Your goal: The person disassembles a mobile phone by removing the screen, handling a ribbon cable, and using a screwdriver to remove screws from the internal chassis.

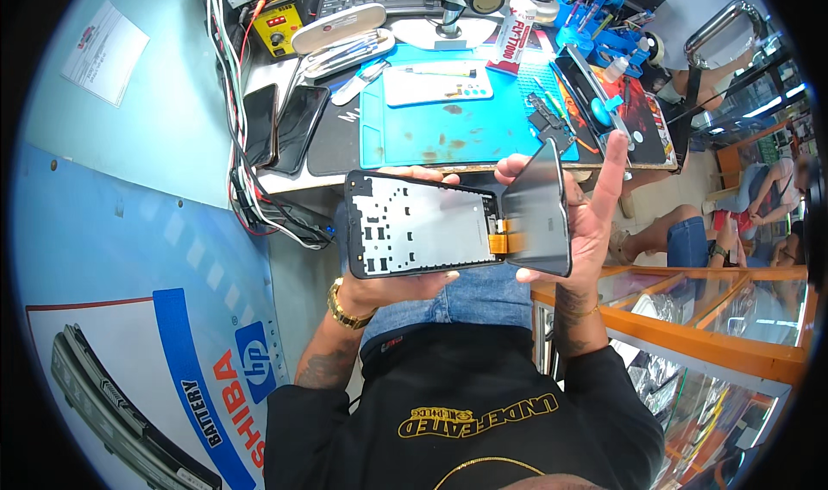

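The left hand clasps a black-rimmed, silver-plated rectangular phone frame above the lap, thumb and fingers on opposite long edges, seemingly to leave its inside uncovered. The right hand, index finger stretched away, grips a thin, dark, glossy panel tilted close beside it, probably sparing the flat orange ribbon cable between them. Beyond lies a rectangular bright-blue work mat, likely protecting the bench.

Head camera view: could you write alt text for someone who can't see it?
The left hand holds an opened phone's black frame and the right hand its dark panel, with an orange ribbon cable between them. Beyond, a blue mat lies on a cluttered workbench.
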A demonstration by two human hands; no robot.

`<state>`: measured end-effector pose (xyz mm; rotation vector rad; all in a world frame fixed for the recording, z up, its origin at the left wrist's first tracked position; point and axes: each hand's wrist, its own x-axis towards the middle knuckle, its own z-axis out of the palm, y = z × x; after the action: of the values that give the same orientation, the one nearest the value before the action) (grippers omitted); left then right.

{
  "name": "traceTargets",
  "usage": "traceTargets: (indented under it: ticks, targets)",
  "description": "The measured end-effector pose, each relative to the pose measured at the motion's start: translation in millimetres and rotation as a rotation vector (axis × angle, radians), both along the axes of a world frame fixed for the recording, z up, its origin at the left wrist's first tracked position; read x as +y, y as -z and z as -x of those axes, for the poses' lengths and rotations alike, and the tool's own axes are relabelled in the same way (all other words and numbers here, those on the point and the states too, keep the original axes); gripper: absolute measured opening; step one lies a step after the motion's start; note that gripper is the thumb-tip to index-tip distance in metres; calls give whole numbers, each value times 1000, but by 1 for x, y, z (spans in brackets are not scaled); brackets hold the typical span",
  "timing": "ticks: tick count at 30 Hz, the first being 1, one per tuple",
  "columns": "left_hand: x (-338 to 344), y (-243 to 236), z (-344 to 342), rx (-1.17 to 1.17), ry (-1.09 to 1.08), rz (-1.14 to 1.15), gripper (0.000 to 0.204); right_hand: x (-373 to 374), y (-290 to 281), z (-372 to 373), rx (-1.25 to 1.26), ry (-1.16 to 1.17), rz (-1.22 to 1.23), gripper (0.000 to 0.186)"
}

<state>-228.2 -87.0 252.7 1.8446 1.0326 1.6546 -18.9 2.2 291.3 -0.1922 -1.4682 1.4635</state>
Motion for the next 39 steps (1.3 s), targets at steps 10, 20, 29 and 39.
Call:
traceTargets:
  ticks: [10,20,29,39]
  targets:
    - [-2,2,-4,130,-94,24,93,-4,-3,1,-1,100,15,160]
    - [3,-8,-4,-232,177,104,96,-3,1,-3,-59,24,41,158]
    - [-2,-18,-15,-126,72,71,94,-1,6,-2,-133,-62,59,155]
    - [2,-13,-18,-228,99,79,96,6,7,-3,-159,-84,10,153]
